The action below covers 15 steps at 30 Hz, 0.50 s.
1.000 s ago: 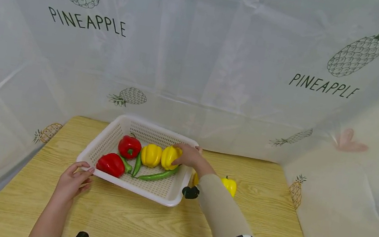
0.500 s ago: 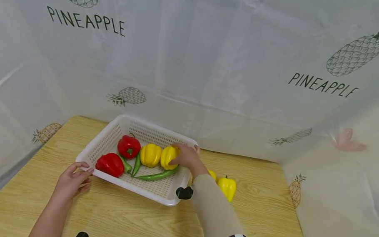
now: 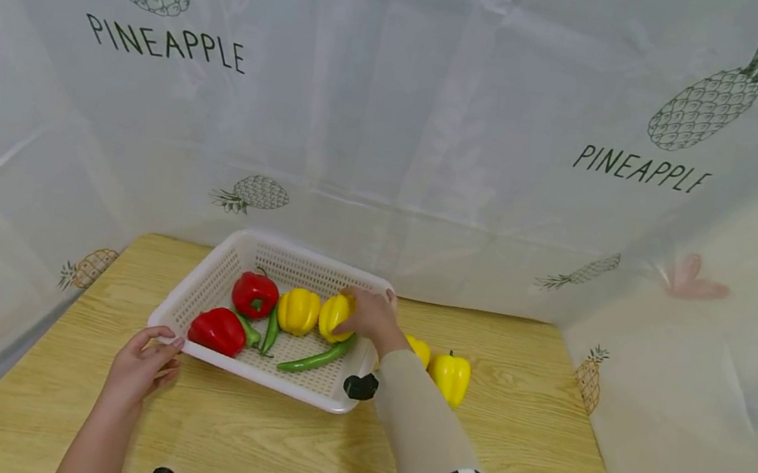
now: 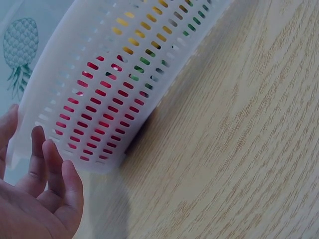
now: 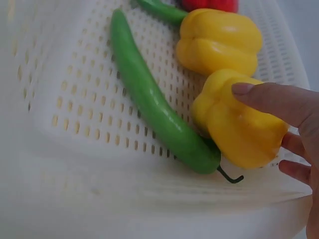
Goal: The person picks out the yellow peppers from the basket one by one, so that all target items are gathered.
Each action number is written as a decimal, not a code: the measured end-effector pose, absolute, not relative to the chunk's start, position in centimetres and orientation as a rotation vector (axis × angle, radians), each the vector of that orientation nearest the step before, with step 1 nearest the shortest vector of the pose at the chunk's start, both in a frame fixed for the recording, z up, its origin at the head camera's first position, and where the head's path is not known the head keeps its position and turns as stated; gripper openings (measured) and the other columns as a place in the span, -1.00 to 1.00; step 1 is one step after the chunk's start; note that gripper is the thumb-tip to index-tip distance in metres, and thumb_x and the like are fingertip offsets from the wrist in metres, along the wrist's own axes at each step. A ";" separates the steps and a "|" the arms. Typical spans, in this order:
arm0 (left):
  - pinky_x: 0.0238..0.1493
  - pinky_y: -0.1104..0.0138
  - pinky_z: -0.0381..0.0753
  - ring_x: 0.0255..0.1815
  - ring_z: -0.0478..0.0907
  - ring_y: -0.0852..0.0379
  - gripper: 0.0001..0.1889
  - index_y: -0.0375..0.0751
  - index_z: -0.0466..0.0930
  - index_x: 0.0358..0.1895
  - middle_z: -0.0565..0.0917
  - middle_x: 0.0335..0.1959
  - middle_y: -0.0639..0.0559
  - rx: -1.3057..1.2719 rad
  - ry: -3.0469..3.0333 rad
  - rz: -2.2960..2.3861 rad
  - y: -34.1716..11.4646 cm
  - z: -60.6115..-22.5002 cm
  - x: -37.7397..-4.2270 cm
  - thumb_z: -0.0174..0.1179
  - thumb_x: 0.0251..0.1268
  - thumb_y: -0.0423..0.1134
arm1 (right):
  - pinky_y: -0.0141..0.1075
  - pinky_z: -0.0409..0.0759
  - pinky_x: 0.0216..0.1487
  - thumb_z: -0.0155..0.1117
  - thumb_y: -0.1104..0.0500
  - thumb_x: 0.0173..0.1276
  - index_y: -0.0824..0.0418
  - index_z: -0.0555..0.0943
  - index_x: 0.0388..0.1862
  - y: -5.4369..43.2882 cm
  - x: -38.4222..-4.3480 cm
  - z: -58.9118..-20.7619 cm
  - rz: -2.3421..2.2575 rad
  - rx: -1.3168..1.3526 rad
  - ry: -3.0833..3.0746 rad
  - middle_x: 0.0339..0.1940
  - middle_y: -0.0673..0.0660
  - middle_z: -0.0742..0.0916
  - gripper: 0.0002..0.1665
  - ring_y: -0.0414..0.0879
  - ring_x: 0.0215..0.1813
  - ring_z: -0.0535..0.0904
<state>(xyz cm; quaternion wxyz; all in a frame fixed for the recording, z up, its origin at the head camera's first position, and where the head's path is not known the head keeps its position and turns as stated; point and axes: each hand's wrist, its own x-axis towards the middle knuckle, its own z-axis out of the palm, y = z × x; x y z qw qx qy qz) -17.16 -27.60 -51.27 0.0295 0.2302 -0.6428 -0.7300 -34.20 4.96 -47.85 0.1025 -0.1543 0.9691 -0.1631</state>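
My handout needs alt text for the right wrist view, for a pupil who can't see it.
A right hand grips a yellow pepper in a white basket. Nearby lie a second yellow pepper and a long green chili, with parts of another green chili and a red pepper at the top edge.

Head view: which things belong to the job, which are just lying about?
Likely in the job:
white basket, left hand at its corner
yellow pepper in the right hand
other yellow pepper, red peppers, green chilies inside

Seemingly just there:
pineapple-print sheet
untouched yellow peppers outside the basket, though possibly involved
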 end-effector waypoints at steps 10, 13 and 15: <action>-0.33 0.35 0.65 -0.43 0.58 0.21 -0.85 0.11 0.49 -0.19 0.66 -0.50 0.22 0.703 -1.967 -2.264 -27.6 -51.6 -17.1 0.29 0.32 -0.17 | 0.16 -0.36 0.44 0.60 -0.15 -0.02 -0.09 0.45 0.36 5.0 -33.7 -47.7 -0.513 -0.430 2.876 0.27 -0.08 0.58 -0.07 0.07 0.36 0.33; -0.32 0.35 0.65 -0.43 0.58 0.21 -0.84 0.10 0.49 -0.17 0.67 -0.48 0.20 0.705 -1.966 -2.265 -27.6 -51.5 -17.2 0.30 0.31 -0.15 | 0.17 -0.36 0.43 0.59 -0.15 -0.02 -0.08 0.44 0.37 5.0 -33.8 -47.8 -0.494 -0.439 2.881 0.28 -0.07 0.58 -0.06 0.05 0.34 0.37; -0.31 0.35 0.65 -0.42 0.59 0.21 -0.84 0.10 0.49 -0.17 0.67 -0.46 0.19 0.706 -1.967 -2.267 -27.6 -51.4 -17.2 0.30 0.31 -0.14 | 0.18 -0.36 0.43 0.59 -0.17 -0.02 -0.09 0.44 0.38 5.0 -33.9 -47.8 -0.472 -0.446 2.887 0.28 -0.07 0.58 -0.05 0.04 0.33 0.39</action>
